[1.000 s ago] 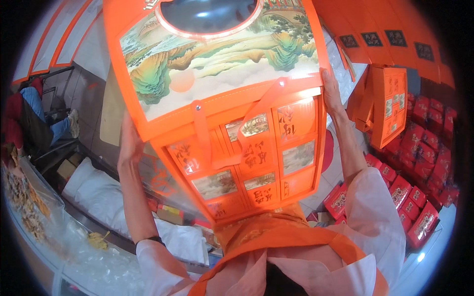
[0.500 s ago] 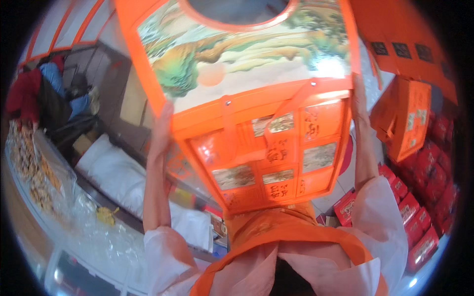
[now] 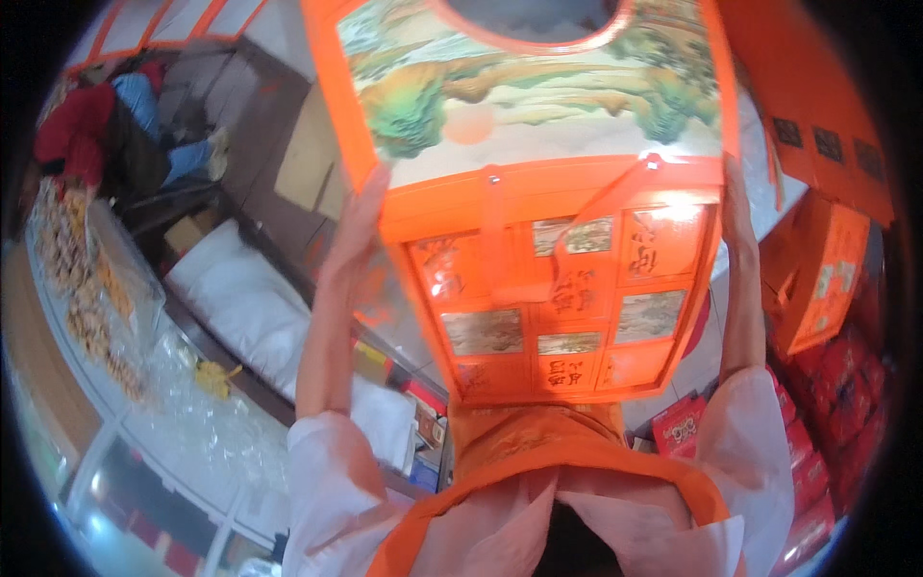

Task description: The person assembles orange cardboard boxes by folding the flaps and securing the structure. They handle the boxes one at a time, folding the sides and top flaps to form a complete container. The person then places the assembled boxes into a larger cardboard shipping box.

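The orange box (image 3: 577,192) is held centrally, near the orange apron (image 3: 538,433) — left hand (image 3: 365,207) at its left side, right hand (image 3: 737,197) at its right. The fingers are mostly hidden — grip state cannot be determined.

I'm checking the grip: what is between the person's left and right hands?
The orange box is between left hand and right hand, head view.
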A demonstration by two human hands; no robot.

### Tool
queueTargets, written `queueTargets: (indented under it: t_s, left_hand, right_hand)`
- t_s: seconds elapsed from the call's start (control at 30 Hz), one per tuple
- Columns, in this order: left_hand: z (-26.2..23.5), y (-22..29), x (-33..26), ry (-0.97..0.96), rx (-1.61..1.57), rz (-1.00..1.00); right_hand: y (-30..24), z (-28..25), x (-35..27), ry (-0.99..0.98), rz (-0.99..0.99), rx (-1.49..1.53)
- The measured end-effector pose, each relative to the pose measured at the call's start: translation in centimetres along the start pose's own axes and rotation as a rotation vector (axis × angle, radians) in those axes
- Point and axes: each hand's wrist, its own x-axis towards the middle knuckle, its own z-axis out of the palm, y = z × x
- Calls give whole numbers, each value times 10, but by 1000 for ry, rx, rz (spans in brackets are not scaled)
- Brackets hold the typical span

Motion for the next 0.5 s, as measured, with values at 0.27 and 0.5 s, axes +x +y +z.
queueTargets:
  t_s: [0.27, 0.5]
  left_hand:
    - [4, 7, 1, -20, -3, 5]
    - [0, 14, -5, -90, -40, -137]
  right_hand:
    - [-57, -30, 50, -506, 198, -420]
    - [-61, 5, 21, -256, 192, -141]
